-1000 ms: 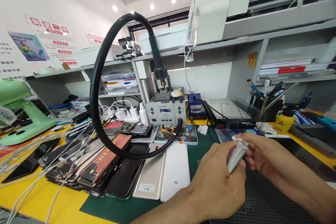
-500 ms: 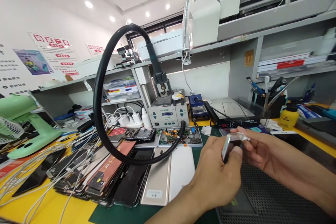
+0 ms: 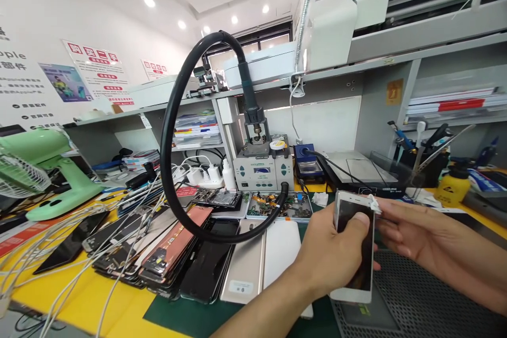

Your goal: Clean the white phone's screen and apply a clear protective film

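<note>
My left hand (image 3: 330,253) is closed round a white smartphone (image 3: 352,294), its thumb lying across the dark screen. The phone is held upright, screen towards me, above the black perforated mat. At the phone's top right corner, my right hand (image 3: 415,227) pinches a small crumpled white tissue (image 3: 374,205) against the edge. Some of the right fingers are behind the phone. Below and left of the hands lie a white phone (image 3: 282,253) and a gold phone (image 3: 243,259), both with their backs up.
A hot air station (image 3: 264,171) with a looping black hose (image 3: 166,158) stands behind. Stacked phone parts (image 3: 174,248) and white cables (image 3: 71,280) cover the left side. A tray of circuit boards (image 3: 253,211), a yellow bottle (image 3: 453,187) and a green fan (image 3: 63,185) stand around.
The phone has turned from nearly edge-on to screen facing me, its whole length now showing. The right hand stays at its top corner with the tissue. The view has shifted left.
</note>
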The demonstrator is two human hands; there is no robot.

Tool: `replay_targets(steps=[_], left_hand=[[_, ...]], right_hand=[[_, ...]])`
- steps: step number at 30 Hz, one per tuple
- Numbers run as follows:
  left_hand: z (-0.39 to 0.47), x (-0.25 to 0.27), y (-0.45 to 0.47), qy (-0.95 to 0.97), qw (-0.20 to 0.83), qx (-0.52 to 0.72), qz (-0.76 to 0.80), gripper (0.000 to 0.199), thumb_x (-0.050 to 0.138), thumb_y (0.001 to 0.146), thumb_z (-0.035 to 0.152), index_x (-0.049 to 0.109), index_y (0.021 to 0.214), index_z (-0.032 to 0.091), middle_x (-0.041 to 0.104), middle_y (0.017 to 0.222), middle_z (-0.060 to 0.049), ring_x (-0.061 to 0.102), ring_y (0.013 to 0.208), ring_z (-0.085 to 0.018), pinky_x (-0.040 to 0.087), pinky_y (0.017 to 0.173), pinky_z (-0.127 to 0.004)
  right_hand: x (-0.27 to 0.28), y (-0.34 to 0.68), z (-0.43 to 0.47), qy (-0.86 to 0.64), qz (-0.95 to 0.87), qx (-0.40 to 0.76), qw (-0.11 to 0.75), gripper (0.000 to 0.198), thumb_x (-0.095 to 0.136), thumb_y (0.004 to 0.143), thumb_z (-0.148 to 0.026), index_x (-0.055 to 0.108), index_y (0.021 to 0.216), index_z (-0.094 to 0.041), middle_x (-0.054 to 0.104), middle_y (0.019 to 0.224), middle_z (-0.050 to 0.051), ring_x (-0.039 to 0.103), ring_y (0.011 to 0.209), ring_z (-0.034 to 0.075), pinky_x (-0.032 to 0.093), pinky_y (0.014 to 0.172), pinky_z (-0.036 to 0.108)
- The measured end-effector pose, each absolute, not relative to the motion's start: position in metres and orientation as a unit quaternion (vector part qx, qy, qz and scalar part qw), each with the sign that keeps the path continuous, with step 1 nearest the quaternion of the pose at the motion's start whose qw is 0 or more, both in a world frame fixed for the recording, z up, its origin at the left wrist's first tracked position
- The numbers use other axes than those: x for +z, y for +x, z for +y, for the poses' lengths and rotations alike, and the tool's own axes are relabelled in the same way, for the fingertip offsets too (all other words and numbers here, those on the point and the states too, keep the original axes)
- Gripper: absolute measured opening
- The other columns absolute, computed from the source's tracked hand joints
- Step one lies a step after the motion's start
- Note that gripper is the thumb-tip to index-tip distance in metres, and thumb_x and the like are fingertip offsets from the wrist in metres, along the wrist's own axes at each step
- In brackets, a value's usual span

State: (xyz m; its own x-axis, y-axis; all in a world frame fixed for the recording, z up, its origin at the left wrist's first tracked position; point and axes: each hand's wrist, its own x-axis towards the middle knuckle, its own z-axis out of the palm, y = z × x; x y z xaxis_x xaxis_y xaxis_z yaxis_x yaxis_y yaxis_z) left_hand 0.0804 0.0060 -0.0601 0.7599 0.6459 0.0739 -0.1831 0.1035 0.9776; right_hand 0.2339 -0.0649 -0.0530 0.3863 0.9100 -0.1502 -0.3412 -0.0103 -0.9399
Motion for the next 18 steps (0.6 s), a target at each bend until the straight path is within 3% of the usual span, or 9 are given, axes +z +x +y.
replay_targets(steps=[7, 18], left_hand=[[0.008, -0.067, 0.085, 0.582, 0.740, 0.290, 0.172, 0.032, 0.061, 0.085, 0.045, 0.062, 0.095, 0.014, 0.055, 0.067, 0.000, 0.054, 0.054, -0.011, 0.051, 0.047, -0.024], [0.006, -0.056, 0.082, 0.526, 0.777, 0.255, 0.236, 0.033, 0.064, 0.081, 0.045, 0.063, 0.094, 0.014, 0.061, 0.063, -0.003, 0.059, 0.051, -0.016, 0.051, 0.050, -0.030]], right_hand=[[-0.054, 0.236, -0.063, -0.482, -0.253, 0.556, 0.628, 0.025, 0.084, 0.072, -0.037, 0.071, 0.073, -0.016, 0.054, 0.066, -0.001, 0.049, 0.058, 0.011, 0.055, 0.057, 0.023], [-0.061, 0.240, -0.064, -0.490, -0.282, 0.543, 0.620, 0.019, 0.078, 0.079, -0.032, 0.069, 0.077, -0.016, 0.055, 0.067, -0.001, 0.049, 0.061, 0.012, 0.049, 0.055, 0.021]])
